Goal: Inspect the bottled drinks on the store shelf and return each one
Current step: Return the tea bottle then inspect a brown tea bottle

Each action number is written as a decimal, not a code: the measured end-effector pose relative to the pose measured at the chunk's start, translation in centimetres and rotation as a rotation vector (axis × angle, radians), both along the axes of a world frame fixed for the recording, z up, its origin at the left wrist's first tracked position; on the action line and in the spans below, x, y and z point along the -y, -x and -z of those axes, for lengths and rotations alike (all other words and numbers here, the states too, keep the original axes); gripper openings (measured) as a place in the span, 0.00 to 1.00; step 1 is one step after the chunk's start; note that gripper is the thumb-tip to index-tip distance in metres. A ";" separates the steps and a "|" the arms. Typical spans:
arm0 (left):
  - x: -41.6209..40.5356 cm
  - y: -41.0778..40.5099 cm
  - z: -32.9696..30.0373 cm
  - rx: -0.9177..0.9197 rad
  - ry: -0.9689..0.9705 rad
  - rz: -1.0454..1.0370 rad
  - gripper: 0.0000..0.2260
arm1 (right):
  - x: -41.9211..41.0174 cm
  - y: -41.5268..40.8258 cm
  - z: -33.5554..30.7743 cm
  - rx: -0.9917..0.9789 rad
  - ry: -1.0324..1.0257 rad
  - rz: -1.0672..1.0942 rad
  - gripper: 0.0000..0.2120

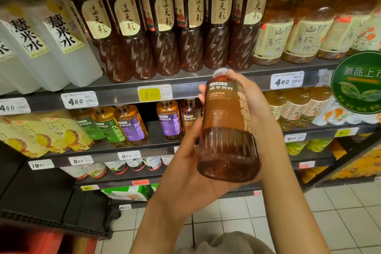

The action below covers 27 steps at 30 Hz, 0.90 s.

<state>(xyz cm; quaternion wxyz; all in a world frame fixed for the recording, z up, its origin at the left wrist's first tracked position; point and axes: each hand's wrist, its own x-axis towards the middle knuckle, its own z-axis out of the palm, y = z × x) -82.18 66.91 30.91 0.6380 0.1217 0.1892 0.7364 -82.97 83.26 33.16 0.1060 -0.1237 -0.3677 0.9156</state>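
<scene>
Holding a brown tea bottle [227,128] in front of the store shelf [185,80], both hands share its weight. The left hand [185,173] cups the ribbed base from below and beside, palm up, fingers curled round the lower body. The right hand [257,105] wraps the upper body from the far side; its fingertips [203,88] show at the left edge of the dark label. The bottle tilts slightly, its pale cap [221,72] pointing up toward the shelf edge, near a yellow price tag [149,94]. Behind stand a row of dark twisted bottles [171,33] on the upper shelf; purple-labelled bottles [170,121] sit below, with a gap in the row just beside them.
</scene>
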 end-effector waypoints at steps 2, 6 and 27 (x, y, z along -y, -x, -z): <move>-0.5 -0.1 0.8 -0.024 0.073 -0.016 0.32 | -0.3 0.3 -0.5 -0.039 -0.010 0.026 0.12; -0.7 0.7 2.9 -0.261 0.258 -0.105 0.32 | -0.8 0.5 -1.3 -0.085 -0.131 0.097 0.14; -2.7 5.1 5.1 -1.353 0.454 -0.367 0.31 | 0.9 -2.0 -1.3 -0.350 -0.722 0.265 0.22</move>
